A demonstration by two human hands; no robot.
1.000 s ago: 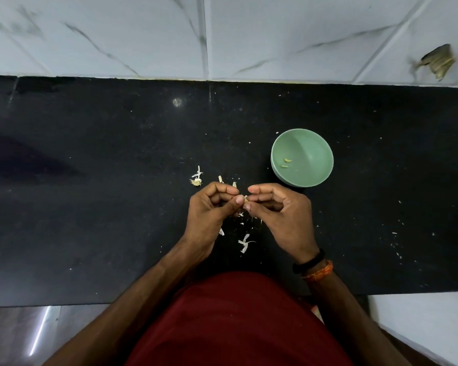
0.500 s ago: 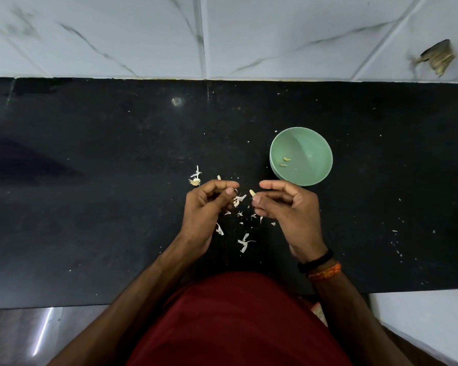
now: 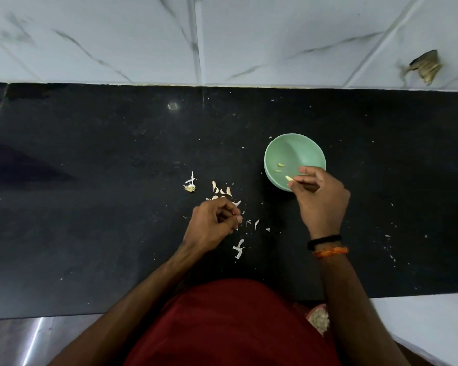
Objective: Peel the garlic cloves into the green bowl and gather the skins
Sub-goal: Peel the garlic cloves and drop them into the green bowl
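At the far left there is only the black counter (image 3: pixel 90 207), which runs across the whole view below a white tiled wall (image 3: pixel 222 38). Near the centre, at about 10 o'clock from the left hand, lies a small root end of garlic (image 3: pixel 190 188) with a bit of skin on it. Just beside it to the right are some unpeeled garlic cloves (image 3: pixel 225 192). The left hand (image 3: pixel 211 225) rests on the counter with its fingers curled in; I cannot tell if it holds something. Around it, from 1 to 5 o'clock, the garlic skins (image 3: pixel 239 248) lie scattered on the counter, not gathered.

More to the right, the green bowl (image 3: pixel 291 151) stands on the counter with two peeled pieces inside. The right hand (image 3: pixel 321 198) is over the bowl's near rim, at its 5 o'clock side, and its thumb and fingers pinch a peeled clove (image 3: pixel 289 178) above the inside of the bowl. On this wrist are a black band (image 3: pixel 324 241) and an orange thread (image 3: pixel 331 251).
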